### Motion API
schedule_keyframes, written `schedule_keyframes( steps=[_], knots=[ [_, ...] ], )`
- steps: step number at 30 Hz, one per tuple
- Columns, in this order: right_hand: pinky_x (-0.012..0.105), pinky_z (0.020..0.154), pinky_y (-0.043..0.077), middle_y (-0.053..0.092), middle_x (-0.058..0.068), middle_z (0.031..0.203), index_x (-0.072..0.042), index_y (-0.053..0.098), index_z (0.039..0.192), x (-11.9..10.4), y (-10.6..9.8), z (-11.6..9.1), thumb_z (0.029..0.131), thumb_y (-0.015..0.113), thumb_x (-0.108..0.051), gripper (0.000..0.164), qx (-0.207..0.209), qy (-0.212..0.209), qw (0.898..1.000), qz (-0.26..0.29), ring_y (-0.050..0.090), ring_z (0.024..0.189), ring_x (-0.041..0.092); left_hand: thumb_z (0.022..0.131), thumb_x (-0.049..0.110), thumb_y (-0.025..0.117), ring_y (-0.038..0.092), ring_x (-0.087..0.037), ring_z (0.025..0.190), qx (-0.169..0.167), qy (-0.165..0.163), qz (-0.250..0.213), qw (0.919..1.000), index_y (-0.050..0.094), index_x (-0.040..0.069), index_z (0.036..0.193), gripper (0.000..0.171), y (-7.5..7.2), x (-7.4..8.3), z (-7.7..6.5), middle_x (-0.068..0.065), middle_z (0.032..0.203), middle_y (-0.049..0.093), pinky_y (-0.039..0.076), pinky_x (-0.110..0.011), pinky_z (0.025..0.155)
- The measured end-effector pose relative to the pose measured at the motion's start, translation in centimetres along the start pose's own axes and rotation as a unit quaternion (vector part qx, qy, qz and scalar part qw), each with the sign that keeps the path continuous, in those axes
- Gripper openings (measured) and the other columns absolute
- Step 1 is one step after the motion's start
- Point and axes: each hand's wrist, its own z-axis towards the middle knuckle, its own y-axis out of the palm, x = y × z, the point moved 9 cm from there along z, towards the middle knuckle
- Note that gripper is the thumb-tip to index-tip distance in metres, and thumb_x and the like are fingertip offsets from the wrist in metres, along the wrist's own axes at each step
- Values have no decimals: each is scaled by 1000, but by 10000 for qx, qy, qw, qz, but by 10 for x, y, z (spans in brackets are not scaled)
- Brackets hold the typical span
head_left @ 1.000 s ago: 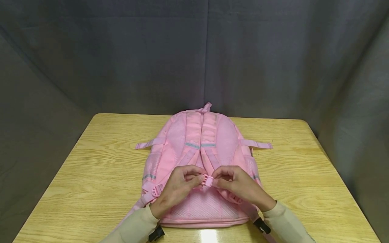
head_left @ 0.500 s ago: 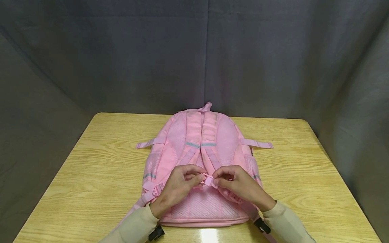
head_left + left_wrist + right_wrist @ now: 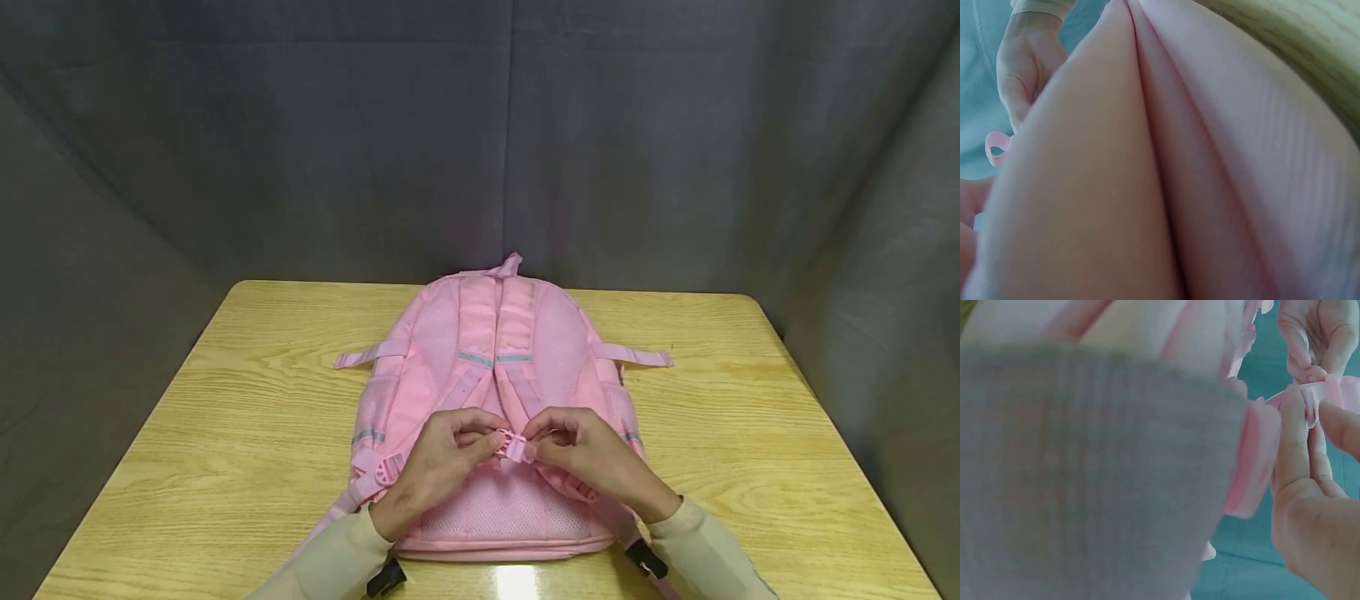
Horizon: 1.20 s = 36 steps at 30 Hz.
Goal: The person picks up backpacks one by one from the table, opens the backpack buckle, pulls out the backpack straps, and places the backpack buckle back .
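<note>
A pink backpack (image 3: 502, 508) lies on the table, its shoulder straps facing up. Over its lower middle, my left hand (image 3: 442, 458) pinches the pronged end of a small pink plastic buckle (image 3: 514, 447) between thumb and fingers. From the other side my right hand (image 3: 581, 450) pinches the pink webbing strap (image 3: 529, 452) at the buckle's flat end. In the right wrist view the buckle (image 3: 1312, 403) sits between both hands' fingertips. A pink webbing loop (image 3: 997, 149) shows by the right hand (image 3: 1029, 69) in the left wrist view; blurred pink fabric fills much of that view.
The wooden table (image 3: 750, 417) reaches out on both sides of the backpack. Side straps (image 3: 633, 356) stick out left and right, and another pink buckle (image 3: 389, 470) lies near the left wrist. A dark curtain (image 3: 480, 150) hangs behind.
Both hands hold nearly the same place. The right fingers shift slightly at the buckle's flat end, and the webbing there changes shape.
</note>
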Motion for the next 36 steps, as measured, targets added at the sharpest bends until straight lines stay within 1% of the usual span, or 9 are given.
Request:
schedule_keyframes(
  steps=[3,6,9,12,14,19,26,33,36],
  knots=[
    [20,42,39,66,13,79,-1,67,98,2,-1,0,91,70,-11,13,64,51,10000,1,51,55,10,92,2,66,68,-12,77,1,-7,-1,10000,69,-8,107,19,0,0,0,-17,93,71,61,-36,75],
    [20,46,41,65,10,78,2,66,96,1,-2,0,90,69,-8,12,101,-9,9999,-60,54,59,8,92,2,66,69,-12,77,7,-1,10,10000,69,-8,107,18,0,1,0,-17,93,71,61,-36,75],
    [19,41,37,60,8,71,1,66,96,4,1,-1,91,68,-8,11,30,76,9999,129,48,51,9,92,2,66,68,-12,77,4,-6,-5,10000,69,-8,107,18,0,0,0,-18,94,71,61,-38,75],
    [20,36,31,55,9,64,0,65,98,5,5,-2,93,66,-8,10,-112,138,9991,377,40,43,9,92,2,66,68,-12,77,-10,-9,-16,10000,69,-8,107,18,1,-1,0,-18,94,71,61,-38,75],
    [20,35,30,54,10,63,0,64,99,4,6,-2,94,64,-7,9,-194,110,9987,462,39,42,10,92,2,67,69,-12,77,-17,-3,-6,10000,69,-8,107,18,1,-1,0,-18,95,71,61,-38,75],
    [20,34,29,55,11,65,1,64,99,1,7,-1,94,61,-3,7,-255,22,9984,503,39,42,9,92,3,67,69,-12,79,-42,38,42,10000,69,-8,106,18,1,-1,1,-19,96,72,61,-37,75],
    [23,32,27,55,12,62,4,62,101,0,10,-1,94,60,-3,9,-424,68,9966,701,37,39,9,92,2,66,69,-12,79,-56,-5,31,10000,69,-8,108,19,1,-2,0,-19,96,72,61,-38,75],
    [20,35,30,66,14,74,2,62,103,3,6,-1,89,59,0,14,-235,168,9982,530,41,42,7,92,1,66,71,-14,80,-60,56,42,10000,69,-8,108,18,1,1,-1,-20,98,71,60,-41,77],
    [20,35,30,68,13,77,1,63,103,4,5,-1,90,59,0,14,-215,240,9982,499,43,43,8,92,1,66,71,-15,81,-85,85,-6,9999,68,-8,108,18,2,1,-1,-21,98,71,60,-44,79]
  ],
)
